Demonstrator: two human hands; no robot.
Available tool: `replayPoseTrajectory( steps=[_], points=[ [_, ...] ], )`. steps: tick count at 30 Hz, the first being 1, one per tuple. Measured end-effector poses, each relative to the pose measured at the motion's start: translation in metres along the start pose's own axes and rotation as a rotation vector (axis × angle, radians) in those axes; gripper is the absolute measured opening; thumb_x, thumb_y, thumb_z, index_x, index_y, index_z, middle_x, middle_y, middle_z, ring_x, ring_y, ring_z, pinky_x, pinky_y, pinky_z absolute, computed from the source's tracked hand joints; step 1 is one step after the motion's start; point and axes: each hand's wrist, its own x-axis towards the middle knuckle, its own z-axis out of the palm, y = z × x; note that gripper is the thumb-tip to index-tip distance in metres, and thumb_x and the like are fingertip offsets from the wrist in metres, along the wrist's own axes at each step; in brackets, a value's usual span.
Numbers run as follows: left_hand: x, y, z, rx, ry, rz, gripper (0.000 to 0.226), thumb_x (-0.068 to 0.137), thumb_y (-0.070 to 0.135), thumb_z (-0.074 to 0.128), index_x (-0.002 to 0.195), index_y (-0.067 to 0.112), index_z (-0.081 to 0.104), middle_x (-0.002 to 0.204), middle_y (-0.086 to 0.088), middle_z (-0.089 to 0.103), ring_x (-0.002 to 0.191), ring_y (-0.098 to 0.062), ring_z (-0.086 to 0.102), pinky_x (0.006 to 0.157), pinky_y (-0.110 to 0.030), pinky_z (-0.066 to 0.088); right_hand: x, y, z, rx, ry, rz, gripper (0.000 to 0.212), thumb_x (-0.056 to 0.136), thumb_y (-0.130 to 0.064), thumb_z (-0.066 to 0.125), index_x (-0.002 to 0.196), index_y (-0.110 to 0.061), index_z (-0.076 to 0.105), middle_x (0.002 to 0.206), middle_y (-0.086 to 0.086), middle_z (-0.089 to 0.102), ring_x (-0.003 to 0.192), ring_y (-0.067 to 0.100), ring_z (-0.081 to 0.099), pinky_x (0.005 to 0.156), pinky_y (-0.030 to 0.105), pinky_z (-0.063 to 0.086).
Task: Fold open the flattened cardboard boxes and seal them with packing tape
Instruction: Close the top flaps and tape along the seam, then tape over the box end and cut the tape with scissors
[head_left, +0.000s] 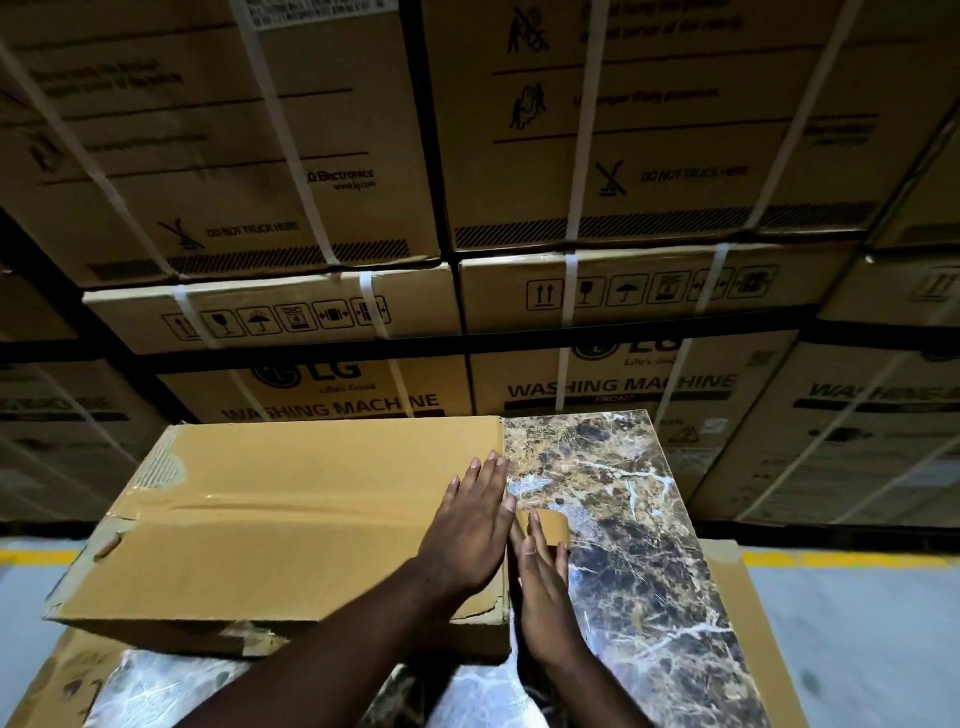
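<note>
1. Both forearms are cut off by the bottom edge of the view; no more of the person is seen.
2. The right hand (545, 603) is held flat against the right end of the cardboard box (291, 519), its fingers straight and close together; the tape roll (548, 527) stands just beyond the fingertips, and whether it is touched cannot be told.
3. The left hand (470, 525) is laid flat on the top of the box at its right end, fingers straight and slightly spread, the fingertips reaching the far right corner.
4. The box is set on the left part of the marble surface (639, 519), its long axis running left to right, its right end about midway across the surface. Part of its near side is hidden by the left forearm.
5. A strip of glossy tape (270, 501) is seen running lengthwise along the top seam; the left end is torn and crumpled.
6. The brown tape roll is stood on edge on the surface, just beside the right end of the box; its near part is hidden by the right fingers.
7. Flat cardboard (748, 623) is seen under the surface at the right and near left.
8. Beyond, strapped washing machine cartons (649, 384) are stacked high; their small print is blurred.
</note>
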Motion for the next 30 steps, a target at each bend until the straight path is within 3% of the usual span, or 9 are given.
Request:
replayPoseTrajectory(
  steps=[2, 4, 8, 11, 13, 17, 21, 26, 30],
  points=[
    [0.0, -0.003, 0.001, -0.012, -0.023, -0.007, 0.063, 0.108, 0.057, 0.006, 0.161, 0.033, -0.019, 0.168, 0.014, -0.021, 0.154, -0.006, -0.024, 0.128, -0.037, -0.008, 0.006, 0.002, 0.001, 0.028, 0.035, 0.044, 0.039, 0.105, -0.063, 0.011, 0.138, -0.06, 0.032, 0.146, -0.048, -0.001, 0.14, -0.016, -0.034, 0.122, 0.032, -0.022],
    [0.001, -0.003, -0.002, -0.009, -0.045, -0.007, 0.065, 0.108, 0.058, 0.007, 0.161, 0.031, -0.019, 0.168, 0.013, -0.023, 0.154, -0.007, -0.025, 0.128, -0.036, -0.01, 0.012, -0.001, 0.003, 0.029, 0.054, 0.083, 0.049, 0.101, -0.068, 0.01, 0.145, -0.056, 0.03, 0.155, -0.039, -0.005, 0.15, 0.008, -0.032, 0.124, 0.039, -0.018],
    [-0.002, -0.005, -0.002, -0.019, -0.049, 0.021, 0.064, 0.109, 0.056, 0.007, 0.162, 0.028, -0.018, 0.169, 0.01, -0.02, 0.155, -0.011, -0.023, 0.128, -0.039, -0.008, 0.007, 0.005, 0.007, 0.037, 0.1, 0.047, 0.043, 0.113, -0.046, 0.023, 0.152, -0.041, 0.041, 0.157, -0.028, 0.01, 0.151, 0.004, -0.015, 0.124, 0.033, -0.01],
    [-0.005, -0.007, -0.001, -0.024, -0.05, 0.026, 0.068, 0.108, 0.06, 0.008, 0.162, 0.026, -0.018, 0.168, 0.009, -0.023, 0.155, -0.011, -0.022, 0.128, -0.037, -0.01, -0.011, 0.034, 0.008, 0.01, 0.315, -0.014, 0.041, 0.107, -0.053, 0.04, 0.134, -0.04, 0.068, 0.153, -0.017, 0.05, 0.149, 0.006, 0.036, 0.121, 0.033, 0.031],
    [-0.006, -0.009, -0.002, -0.009, -0.053, 0.025, 0.075, 0.106, 0.066, 0.008, 0.162, 0.024, -0.018, 0.167, 0.008, -0.025, 0.155, -0.011, -0.023, 0.126, -0.035, -0.012, -0.026, 0.063, 0.007, -0.112, 0.486, 0.054, 0.027, 0.104, -0.044, 0.055, 0.126, -0.039, 0.071, 0.131, -0.014, 0.068, 0.118, 0.007, 0.064, 0.096, 0.035, 0.055],
    [-0.022, -0.024, -0.008, 0.071, -0.081, 0.043, 0.086, 0.1, 0.075, 0.005, 0.164, 0.02, -0.012, 0.169, 0.006, -0.022, 0.156, -0.011, -0.02, 0.126, -0.037, -0.011, -0.068, 0.115, 0.001, -0.421, 0.648, 0.298, 0.023, 0.093, -0.027, 0.073, 0.116, -0.027, 0.07, 0.11, -0.001, 0.071, 0.105, 0.027, 0.065, 0.083, 0.038, 0.052],
    [-0.047, -0.054, -0.019, 0.129, -0.121, -0.047, 0.093, 0.095, 0.08, 0.0, 0.165, 0.019, -0.007, 0.171, 0.005, -0.019, 0.157, -0.013, -0.017, 0.128, -0.043, -0.009, -0.096, 0.148, 0.009, -0.686, 0.548, 0.469, 0.027, 0.09, -0.038, 0.074, 0.11, -0.022, 0.068, 0.113, 0.008, 0.063, 0.112, 0.035, 0.058, 0.087, 0.043, 0.048],
    [-0.08, -0.092, -0.035, 0.133, -0.08, -0.168, 0.096, 0.095, 0.081, 0.0, 0.166, 0.016, 0.0, 0.173, 0.002, -0.012, 0.159, -0.015, -0.011, 0.128, -0.044, -0.007, -0.089, 0.17, 0.023, -0.849, 0.471, 0.316, 0.018, 0.084, -0.023, 0.083, 0.092, -0.01, 0.073, 0.1, 0.015, 0.063, 0.094, 0.041, 0.059, 0.077, 0.046, 0.05],
    [-0.097, -0.111, -0.043, 0.128, -0.044, -0.242, 0.098, 0.095, 0.081, 0.001, 0.166, 0.012, 0.003, 0.173, -0.003, -0.009, 0.159, -0.017, -0.009, 0.128, -0.043, -0.007, -0.075, 0.163, 0.028, -0.904, 0.477, 0.343, 0.026, 0.08, -0.03, 0.086, 0.079, -0.008, 0.072, 0.091, 0.019, 0.063, 0.087, 0.042, 0.06, 0.073, 0.047, 0.05]
  ],
)
